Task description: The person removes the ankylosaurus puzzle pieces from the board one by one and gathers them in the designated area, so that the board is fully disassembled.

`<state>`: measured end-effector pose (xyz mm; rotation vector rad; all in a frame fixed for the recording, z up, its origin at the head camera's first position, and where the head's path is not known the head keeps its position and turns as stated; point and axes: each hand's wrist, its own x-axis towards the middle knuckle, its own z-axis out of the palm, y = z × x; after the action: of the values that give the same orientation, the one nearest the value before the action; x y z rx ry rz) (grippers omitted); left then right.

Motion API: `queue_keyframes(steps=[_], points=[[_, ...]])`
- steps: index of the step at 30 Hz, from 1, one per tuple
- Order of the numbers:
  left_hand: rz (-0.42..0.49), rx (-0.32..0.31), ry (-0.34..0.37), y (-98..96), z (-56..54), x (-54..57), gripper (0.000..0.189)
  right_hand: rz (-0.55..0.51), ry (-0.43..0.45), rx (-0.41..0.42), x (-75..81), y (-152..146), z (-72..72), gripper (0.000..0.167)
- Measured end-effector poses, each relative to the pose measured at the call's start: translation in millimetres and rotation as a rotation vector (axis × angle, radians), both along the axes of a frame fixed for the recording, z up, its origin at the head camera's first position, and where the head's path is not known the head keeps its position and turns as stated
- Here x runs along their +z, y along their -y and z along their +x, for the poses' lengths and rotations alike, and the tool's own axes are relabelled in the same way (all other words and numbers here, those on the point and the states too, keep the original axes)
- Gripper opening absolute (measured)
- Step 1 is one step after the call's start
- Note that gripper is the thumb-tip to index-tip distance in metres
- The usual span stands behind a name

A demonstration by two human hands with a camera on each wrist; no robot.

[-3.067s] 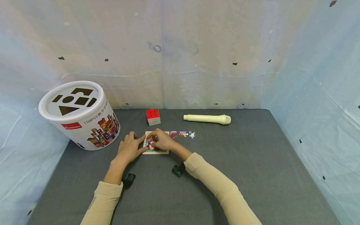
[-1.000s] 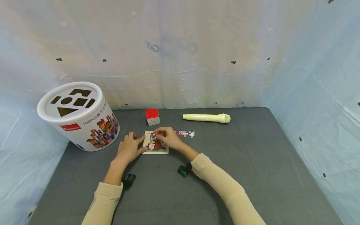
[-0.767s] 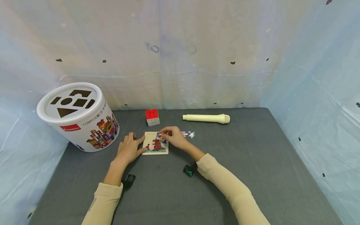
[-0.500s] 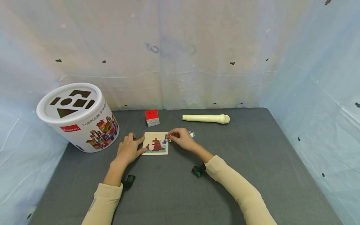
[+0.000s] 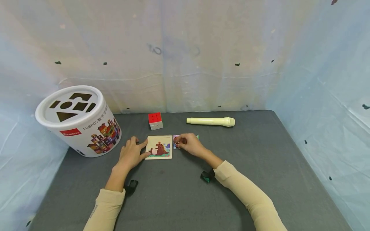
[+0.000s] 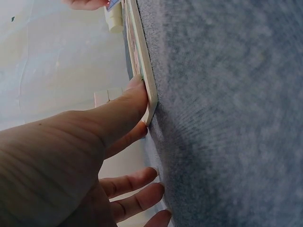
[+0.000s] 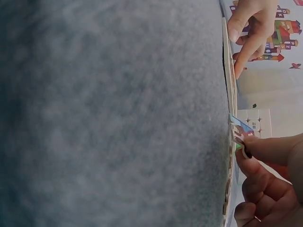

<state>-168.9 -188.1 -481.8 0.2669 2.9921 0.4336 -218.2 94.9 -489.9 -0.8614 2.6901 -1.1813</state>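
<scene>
A small wooden puzzle tray (image 5: 151, 141) lies flat on the grey cloth, its lower part filled with a brown and green picture and its upper part bare wood. Along the tray's left side, my left hand (image 5: 130, 154) presses with thumb and index finger spread, the other fingers loose on the cloth. Just past the right edge, my right hand (image 5: 192, 145) pinches a jigsaw piece (image 7: 242, 126) between thumb and fingertips; it is tilted, with its lower edge at the surface. More loose pieces (image 5: 198, 137) lie partly hidden behind the right hand.
A white tub (image 5: 81, 122) with shaped holes in its lid stands at the left. Behind the tray sit a red-and-white puzzle cube (image 5: 155, 121) and a pale yellow toy microphone (image 5: 211, 121). Pale sheeting (image 5: 185, 57) walls the table's back and sides.
My right hand has drawn a jigsaw piece out of the tray and carried it right, past the tray's edge, leaving the tray's upper part bare. The left hand has stayed put.
</scene>
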Motion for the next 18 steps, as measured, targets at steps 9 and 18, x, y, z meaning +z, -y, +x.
queue_keyframes(steps=[9, 18], points=[[-0.007, 0.007, 0.012, 1.1, -0.9, -0.6, 0.067, 0.151, -0.170, 0.029, 0.8, 1.8, 4.4, 0.014], [0.000, 0.003, 0.015, 0.2, -0.5, -2.6, 0.067, 0.267, -0.223, 0.035, 0.9, 1.7, 4.5, 0.021]])
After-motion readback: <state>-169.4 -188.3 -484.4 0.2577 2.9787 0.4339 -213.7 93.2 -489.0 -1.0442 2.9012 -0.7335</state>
